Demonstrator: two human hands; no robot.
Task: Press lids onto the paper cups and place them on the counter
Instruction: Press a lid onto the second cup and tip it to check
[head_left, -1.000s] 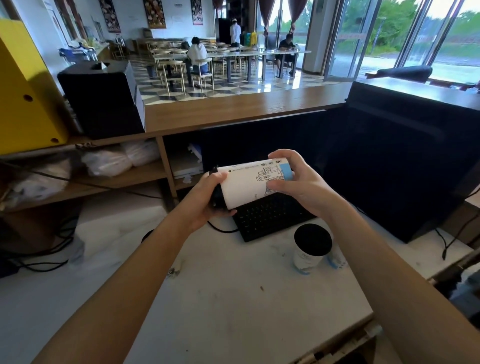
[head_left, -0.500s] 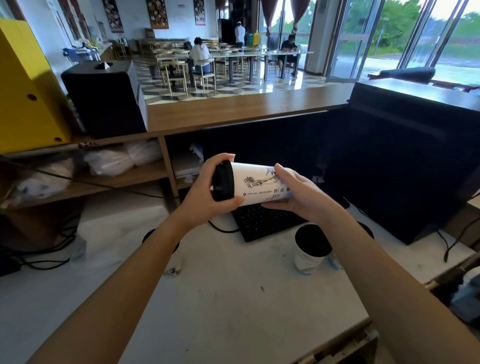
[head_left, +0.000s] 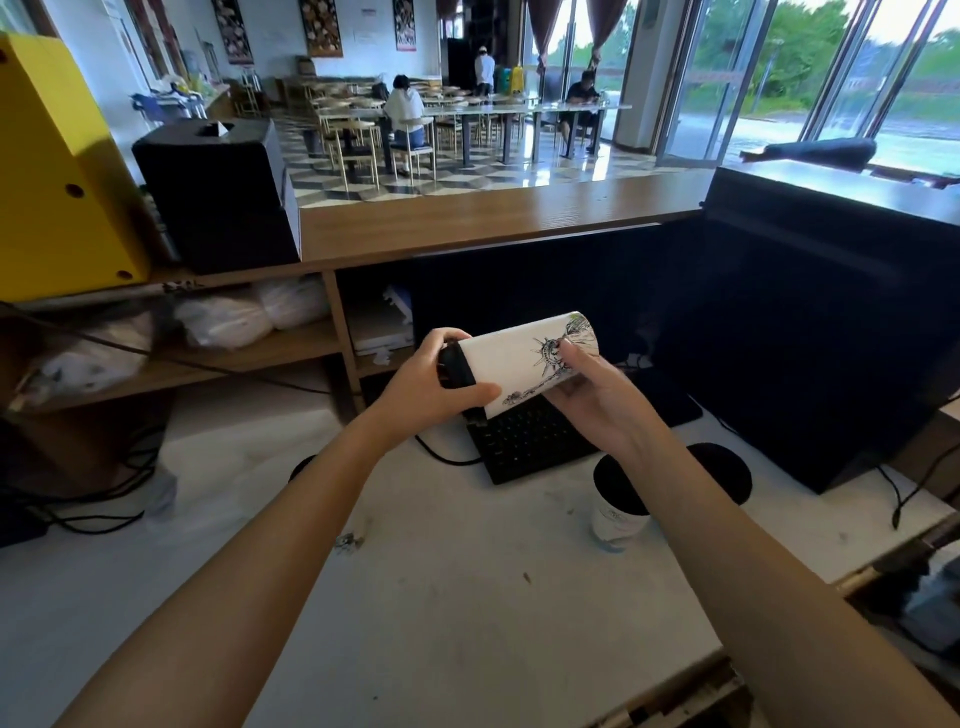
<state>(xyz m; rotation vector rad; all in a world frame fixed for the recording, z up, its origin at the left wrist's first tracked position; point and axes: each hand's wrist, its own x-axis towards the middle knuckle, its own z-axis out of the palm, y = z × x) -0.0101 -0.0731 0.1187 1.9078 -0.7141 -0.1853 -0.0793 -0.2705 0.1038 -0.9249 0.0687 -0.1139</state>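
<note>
A white paper cup (head_left: 511, 364) with a black drawing lies on its side in the air above the keyboard, its black lid (head_left: 454, 365) pointing left. My left hand (head_left: 428, 387) grips the lid end, thumb across the cup wall and fingers curled over the lid. My right hand (head_left: 592, 395) holds the cup's base end from below, fingers wrapped round it. A second cup with a black lid (head_left: 618, 499) stands upright on the white worktop (head_left: 441, 597), partly hidden by my right forearm. Another black lid (head_left: 722, 470) shows just behind that arm.
A black keyboard (head_left: 530, 441) sits under the held cup. A large black monitor (head_left: 821, 332) fills the right side. The wooden counter (head_left: 493, 218) runs across behind, with a black box (head_left: 218, 197) and a yellow box (head_left: 57, 171) at its left. Cables trail at left.
The cup has turned in my hands, so the drawing now faces up and right, and its base end has tipped higher. Both hands keep hold of it.
</note>
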